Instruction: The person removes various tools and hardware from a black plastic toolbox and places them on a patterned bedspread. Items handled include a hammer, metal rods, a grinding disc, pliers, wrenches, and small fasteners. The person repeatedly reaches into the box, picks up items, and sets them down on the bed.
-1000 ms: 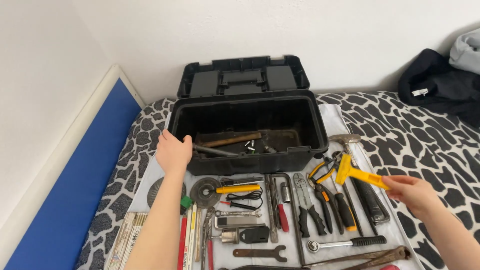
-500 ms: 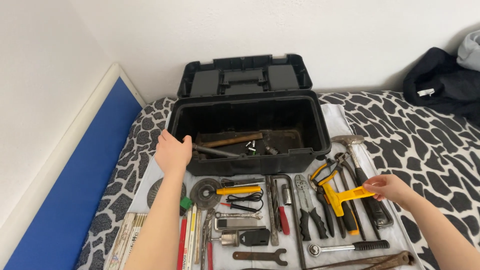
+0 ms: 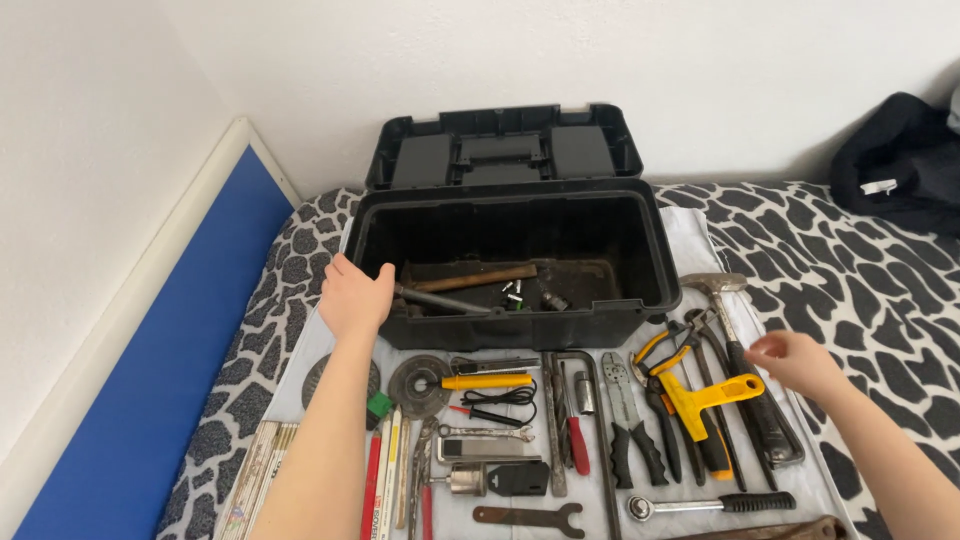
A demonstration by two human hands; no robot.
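Observation:
An open black toolbox (image 3: 620,315) stands on a white cloth, its lid leaning back against the wall. A wooden-handled hammer (image 3: 475,278) and small bits lie on its floor. My left hand (image 3: 355,297) rests on the box's front left corner. My right hand (image 3: 795,360) hovers with loose fingers and nothing in it, just right of a yellow scraper (image 3: 705,395). The scraper lies across pliers and a black-handled hammer (image 3: 745,375).
Rows of tools cover the white cloth (image 3: 690,235): crimping pliers (image 3: 630,415), a ratchet (image 3: 710,503), a spanner (image 3: 530,516), a yellow-handled screwdriver (image 3: 485,381), grinding discs (image 3: 418,385), folding rules (image 3: 255,470). Dark clothing (image 3: 895,165) lies at the back right. A blue panel (image 3: 160,370) runs along the left.
My right hand brought the yellow scraper down onto the pliers, let go of it and drew back to the right. My left hand stayed on the toolbox.

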